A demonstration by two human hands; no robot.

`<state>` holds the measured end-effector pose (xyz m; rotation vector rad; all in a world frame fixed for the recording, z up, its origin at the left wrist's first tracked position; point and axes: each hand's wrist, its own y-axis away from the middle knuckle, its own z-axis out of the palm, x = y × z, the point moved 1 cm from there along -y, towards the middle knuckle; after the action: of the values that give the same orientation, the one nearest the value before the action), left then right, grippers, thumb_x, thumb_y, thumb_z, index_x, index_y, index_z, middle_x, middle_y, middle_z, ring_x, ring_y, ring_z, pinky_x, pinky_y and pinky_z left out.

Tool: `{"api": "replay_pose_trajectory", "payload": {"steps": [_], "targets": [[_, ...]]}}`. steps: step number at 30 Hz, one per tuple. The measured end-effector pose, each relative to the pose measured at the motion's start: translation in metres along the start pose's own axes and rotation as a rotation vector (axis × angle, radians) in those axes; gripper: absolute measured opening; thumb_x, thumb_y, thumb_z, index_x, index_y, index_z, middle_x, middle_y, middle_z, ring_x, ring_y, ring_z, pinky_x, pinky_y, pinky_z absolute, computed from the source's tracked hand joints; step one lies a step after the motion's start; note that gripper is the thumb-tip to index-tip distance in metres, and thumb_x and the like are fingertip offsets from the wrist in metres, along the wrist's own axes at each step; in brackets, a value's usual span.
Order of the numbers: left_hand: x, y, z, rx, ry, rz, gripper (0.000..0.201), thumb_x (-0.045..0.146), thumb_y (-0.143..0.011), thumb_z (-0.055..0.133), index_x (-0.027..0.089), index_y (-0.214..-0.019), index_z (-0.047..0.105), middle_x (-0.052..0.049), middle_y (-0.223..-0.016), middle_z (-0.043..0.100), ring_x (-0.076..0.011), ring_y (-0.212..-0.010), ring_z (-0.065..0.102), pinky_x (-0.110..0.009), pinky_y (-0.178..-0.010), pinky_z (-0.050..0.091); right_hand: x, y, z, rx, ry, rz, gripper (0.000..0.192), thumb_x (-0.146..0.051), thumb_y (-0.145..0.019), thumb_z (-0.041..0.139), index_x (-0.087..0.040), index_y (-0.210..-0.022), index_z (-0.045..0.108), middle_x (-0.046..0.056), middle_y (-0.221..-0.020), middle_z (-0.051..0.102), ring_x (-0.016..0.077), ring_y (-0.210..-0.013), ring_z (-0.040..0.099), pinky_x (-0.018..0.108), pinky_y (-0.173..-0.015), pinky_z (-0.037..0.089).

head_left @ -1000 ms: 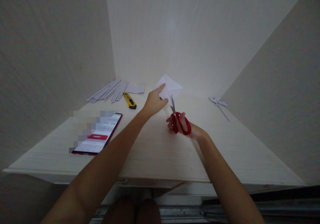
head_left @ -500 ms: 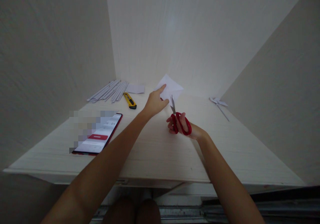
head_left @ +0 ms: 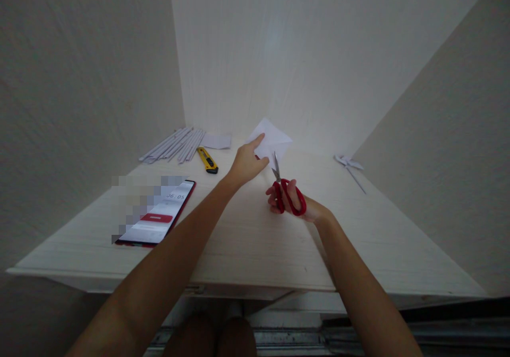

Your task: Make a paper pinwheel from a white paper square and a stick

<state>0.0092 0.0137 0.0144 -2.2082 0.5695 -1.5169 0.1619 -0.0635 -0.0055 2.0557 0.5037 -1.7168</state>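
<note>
Cutting: the right hand point(head_left: 292, 200) gripped the red scissors point(head_left: 285, 189), fingers through the loops, blades at the paper's point(head_left: 273, 136) near edge.
Left hand point(head_left: 245, 163): pinched the paper, forefinger stretched along it.
Change: almost none over the last second; the hands had barely shifted, so the cut looked slow or paused.
Paper: raised over the desk point(head_left: 247, 240), left of it the knife point(head_left: 207, 160), strips point(head_left: 173, 144) and phone point(head_left: 157, 213); scraps point(head_left: 349, 163) on its right.

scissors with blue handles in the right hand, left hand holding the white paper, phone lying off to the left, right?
Not quite: the head view shows the scissors have red handles, not blue. The rest holds: the right hand grips them, the left hand holds the white paper, and the phone lies to the left.
</note>
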Motion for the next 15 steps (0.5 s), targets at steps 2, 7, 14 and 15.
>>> {"api": "replay_pose_trajectory", "payload": {"steps": [2,7,14,15], "targets": [[0.0011,0.0005,0.0000,-0.001,-0.012,0.003,0.067,0.011,-0.065,0.057,0.009,-0.129,0.041,-0.007,-0.081,0.064,-0.0094,-0.059,0.052,-0.022,-0.059,0.043,-0.0005,-0.0001,0.0002,0.000,0.004,0.003,0.064,-0.074,-0.073,0.023,-0.017,-0.090,0.044,0.001,-0.065,0.042,0.0122,-0.054,0.041,0.031,-0.053,0.034],[0.0021,0.0012,0.0007,-0.008,-0.032,0.015,0.066,0.012,-0.065,0.057,0.008,-0.129,0.041,-0.005,-0.074,0.062,-0.0081,-0.054,0.047,-0.023,-0.058,0.043,-0.0002,0.0000,0.0001,-0.012,0.001,-0.004,0.064,-0.075,-0.072,0.025,-0.016,-0.090,0.044,0.000,-0.064,0.042,0.0120,-0.054,0.040,0.031,-0.053,0.032],[0.0022,0.0007,-0.0014,-0.004,-0.052,0.011,0.066,0.012,-0.065,0.057,0.008,-0.129,0.042,-0.005,-0.073,0.062,-0.0072,-0.052,0.045,-0.022,-0.056,0.041,0.0012,-0.0004,-0.0004,-0.037,0.007,-0.020,0.065,-0.075,-0.072,0.025,-0.016,-0.091,0.044,-0.001,-0.063,0.040,0.0114,-0.053,0.039,0.030,-0.053,0.032],[0.0017,0.0004,-0.0015,-0.001,-0.050,0.013,0.066,0.012,-0.065,0.057,0.008,-0.129,0.042,-0.005,-0.074,0.063,-0.0072,-0.052,0.045,-0.022,-0.056,0.041,0.0013,-0.0003,-0.0003,-0.038,0.001,-0.020,0.065,-0.075,-0.072,0.025,-0.016,-0.091,0.044,-0.001,-0.063,0.039,0.0113,-0.053,0.038,0.030,-0.053,0.032]]}}
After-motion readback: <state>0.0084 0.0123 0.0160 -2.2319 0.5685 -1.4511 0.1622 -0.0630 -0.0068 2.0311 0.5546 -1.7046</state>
